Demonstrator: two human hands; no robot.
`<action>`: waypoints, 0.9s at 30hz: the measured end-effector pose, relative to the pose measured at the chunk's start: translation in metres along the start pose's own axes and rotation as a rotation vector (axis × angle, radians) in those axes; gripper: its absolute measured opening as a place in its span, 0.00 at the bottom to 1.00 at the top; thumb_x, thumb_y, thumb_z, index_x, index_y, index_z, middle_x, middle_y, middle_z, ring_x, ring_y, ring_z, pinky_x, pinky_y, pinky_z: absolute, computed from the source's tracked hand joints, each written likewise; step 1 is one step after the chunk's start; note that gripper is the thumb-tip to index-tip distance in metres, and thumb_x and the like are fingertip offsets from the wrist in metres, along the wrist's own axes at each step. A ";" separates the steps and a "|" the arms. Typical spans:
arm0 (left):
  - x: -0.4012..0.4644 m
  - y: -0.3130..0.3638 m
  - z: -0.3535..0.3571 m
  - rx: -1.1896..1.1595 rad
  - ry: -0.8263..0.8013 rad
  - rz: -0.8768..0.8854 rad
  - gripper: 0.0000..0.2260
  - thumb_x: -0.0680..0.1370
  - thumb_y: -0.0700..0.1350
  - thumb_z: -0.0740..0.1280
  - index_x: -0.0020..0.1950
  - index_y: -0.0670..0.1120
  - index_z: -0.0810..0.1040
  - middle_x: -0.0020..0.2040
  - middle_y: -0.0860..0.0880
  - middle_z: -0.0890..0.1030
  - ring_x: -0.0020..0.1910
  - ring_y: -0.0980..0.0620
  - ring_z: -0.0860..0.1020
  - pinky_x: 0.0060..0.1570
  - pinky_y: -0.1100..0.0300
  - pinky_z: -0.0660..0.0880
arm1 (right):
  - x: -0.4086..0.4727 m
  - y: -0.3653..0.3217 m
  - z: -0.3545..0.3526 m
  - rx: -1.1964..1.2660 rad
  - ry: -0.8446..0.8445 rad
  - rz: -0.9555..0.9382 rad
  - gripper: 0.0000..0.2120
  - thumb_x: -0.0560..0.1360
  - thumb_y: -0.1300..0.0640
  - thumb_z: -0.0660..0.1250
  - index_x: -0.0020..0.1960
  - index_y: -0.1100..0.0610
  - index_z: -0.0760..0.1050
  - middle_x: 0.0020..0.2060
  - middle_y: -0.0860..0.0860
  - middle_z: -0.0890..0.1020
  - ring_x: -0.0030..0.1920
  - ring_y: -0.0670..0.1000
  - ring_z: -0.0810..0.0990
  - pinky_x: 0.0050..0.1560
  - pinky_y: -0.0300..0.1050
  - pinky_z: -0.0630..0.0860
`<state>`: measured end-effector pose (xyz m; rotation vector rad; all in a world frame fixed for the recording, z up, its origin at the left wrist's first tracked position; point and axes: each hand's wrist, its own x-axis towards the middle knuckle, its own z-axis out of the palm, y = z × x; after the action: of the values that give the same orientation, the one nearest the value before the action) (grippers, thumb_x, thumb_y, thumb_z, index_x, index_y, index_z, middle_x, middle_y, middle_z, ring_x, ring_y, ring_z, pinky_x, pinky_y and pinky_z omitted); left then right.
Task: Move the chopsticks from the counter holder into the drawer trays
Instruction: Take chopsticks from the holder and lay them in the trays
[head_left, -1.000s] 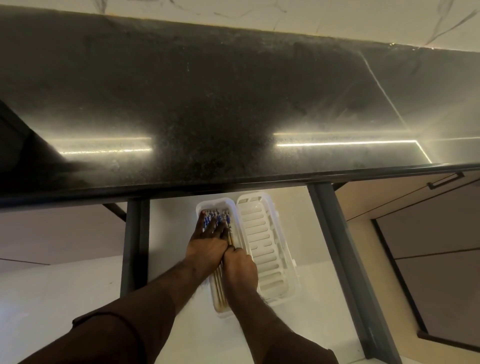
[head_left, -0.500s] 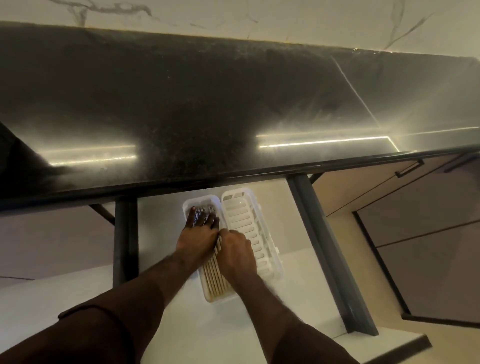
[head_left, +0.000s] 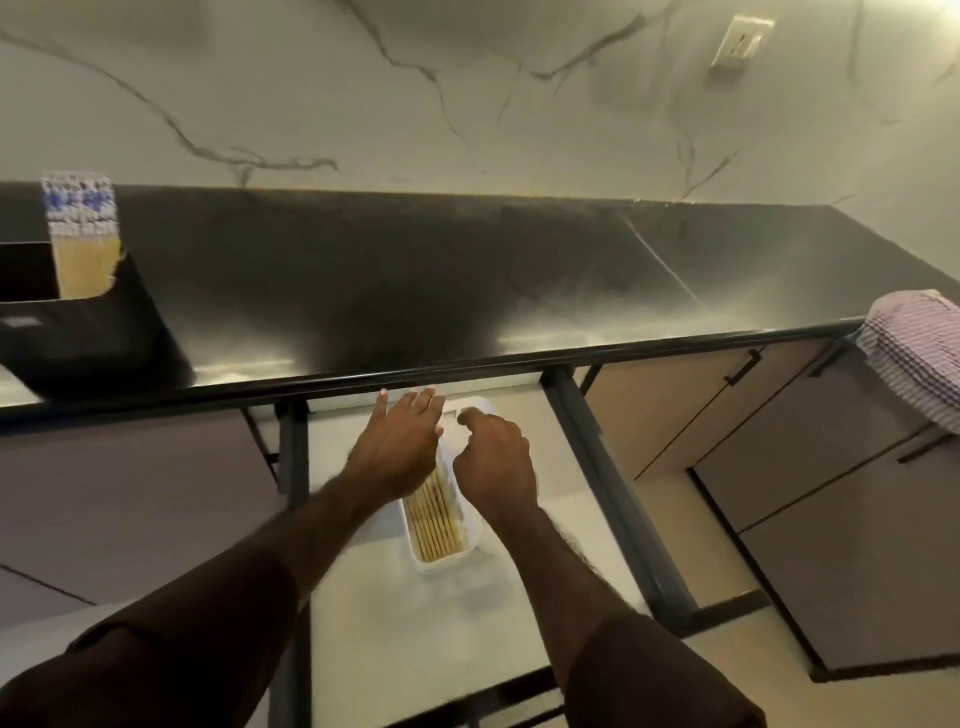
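A white tray (head_left: 470, 540) lies in the open drawer (head_left: 374, 613) below the black counter, with several wooden chopsticks (head_left: 435, 522) lying lengthwise in it. My left hand (head_left: 397, 447) hovers over the tray's far left end, fingers spread and flat, holding nothing. My right hand (head_left: 493, 454) is beside it over the tray's right part, fingers loosely curled, and I see nothing in it. At the far left of the counter a black holder (head_left: 78, 332) stands with more blue-patterned chopsticks (head_left: 80, 228) upright in it. A second tray is hidden by my hands.
The black counter (head_left: 415, 280) runs across the view under a marble wall with a socket (head_left: 740, 41). A striped cloth (head_left: 919, 348) hangs over the counter's right edge. Grey drawer rails (head_left: 613, 499) flank the drawer; closed cabinet doors (head_left: 831, 493) stand to the right.
Both hands have lifted off the chopsticks in the tray and moved apart. The view has tilted up, bringing the holder, wall and cloth into sight.
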<state>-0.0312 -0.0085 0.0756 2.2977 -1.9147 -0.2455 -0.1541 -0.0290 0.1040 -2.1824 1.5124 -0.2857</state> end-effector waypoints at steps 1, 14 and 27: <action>-0.012 0.002 -0.012 -0.019 0.033 0.002 0.26 0.82 0.52 0.56 0.78 0.48 0.53 0.79 0.48 0.54 0.78 0.46 0.53 0.74 0.43 0.42 | -0.010 -0.008 -0.007 0.010 0.040 -0.028 0.22 0.75 0.48 0.68 0.68 0.52 0.72 0.63 0.51 0.79 0.60 0.54 0.79 0.64 0.51 0.73; -0.143 -0.069 -0.174 -0.228 0.495 0.022 0.22 0.82 0.45 0.56 0.77 0.45 0.58 0.78 0.45 0.59 0.76 0.49 0.58 0.74 0.49 0.52 | -0.090 -0.161 -0.076 0.160 0.408 -0.383 0.16 0.77 0.62 0.64 0.63 0.56 0.77 0.58 0.52 0.82 0.57 0.51 0.81 0.59 0.44 0.76; -0.217 -0.280 -0.264 -0.288 0.606 -0.038 0.23 0.80 0.40 0.60 0.76 0.43 0.62 0.76 0.45 0.63 0.76 0.49 0.60 0.74 0.46 0.58 | -0.092 -0.397 0.002 0.261 0.460 -0.541 0.15 0.76 0.61 0.66 0.62 0.56 0.77 0.56 0.52 0.83 0.54 0.48 0.81 0.53 0.33 0.70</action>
<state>0.2559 0.2566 0.2818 1.9250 -1.4270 0.1516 0.1409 0.1697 0.3035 -2.3644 0.9700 -1.1579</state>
